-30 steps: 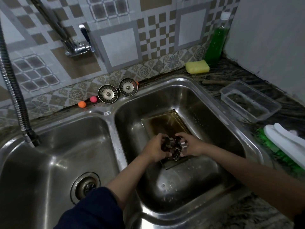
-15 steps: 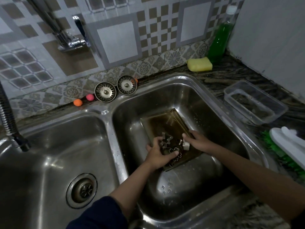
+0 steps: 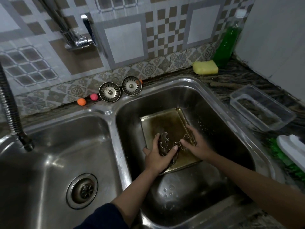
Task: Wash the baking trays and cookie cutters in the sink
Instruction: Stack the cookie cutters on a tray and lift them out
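Within the right basin of the double sink (image 3: 194, 83), a brown-stained metal baking tray (image 3: 166, 124) lies tilted. Left hand (image 3: 158, 157) and right hand (image 3: 198, 146) rest apart, fingers extended over outline-shaped metal cookie cutters (image 3: 165, 141) lying on it.

The scene was dim overall, lit from above and behind the camera, with the tiled wall (image 3: 125, 40) brightest and the near edge falling into deep shadow. Soft glare streaked the steel rim of the sink (image 3: 115, 146) and the tap (image 3: 79, 42). The right basin's walls lay dark. Wide-angle distortion bent the flexible hose (image 3: 11, 109) and the counter edges outward. The left hand (image 3: 158, 156) and right hand (image 3: 196, 146) looked slightly smeared, perhaps from motion, and the cookie cutters (image 3: 163, 141) were hard to resolve.
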The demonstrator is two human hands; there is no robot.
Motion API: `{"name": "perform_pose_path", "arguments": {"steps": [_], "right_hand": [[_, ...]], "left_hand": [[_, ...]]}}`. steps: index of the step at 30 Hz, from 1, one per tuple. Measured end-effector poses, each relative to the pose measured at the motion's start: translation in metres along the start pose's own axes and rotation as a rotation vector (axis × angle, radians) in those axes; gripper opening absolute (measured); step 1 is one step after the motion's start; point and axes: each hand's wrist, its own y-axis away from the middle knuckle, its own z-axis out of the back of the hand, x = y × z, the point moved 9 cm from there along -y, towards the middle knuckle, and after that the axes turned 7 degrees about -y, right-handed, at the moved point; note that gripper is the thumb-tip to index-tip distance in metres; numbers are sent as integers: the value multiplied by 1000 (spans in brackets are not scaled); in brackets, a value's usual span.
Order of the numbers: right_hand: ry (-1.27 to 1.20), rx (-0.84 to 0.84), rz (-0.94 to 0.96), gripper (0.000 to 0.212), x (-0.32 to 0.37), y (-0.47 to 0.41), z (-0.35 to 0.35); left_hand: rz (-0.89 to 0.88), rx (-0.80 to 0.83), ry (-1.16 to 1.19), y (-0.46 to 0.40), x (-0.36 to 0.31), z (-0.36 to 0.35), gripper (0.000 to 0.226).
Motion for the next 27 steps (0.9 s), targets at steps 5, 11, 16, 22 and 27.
{"name": "perform_pose_path", "arguments": {"steps": [5, 11, 16, 22, 27], "right_hand": [[70, -68, 132, 55, 32, 12, 19], [134, -192, 287, 45, 99, 26, 67], [223, -326, 485, 47, 163, 49, 106], [331, -464, 656, 48, 222, 69, 137], [395, -576, 730, 47, 239, 70, 151]], "left_hand": [[-129, -72, -14, 2, -22, 15, 86], [-348, -66, 64, 7, -80, 28, 88], [-578, -71, 86, 13, -141, 42, 85], [-760, -58, -7, 7, -204, 54, 107], [-806, -41, -40, -5, -236, 53, 112]]}}
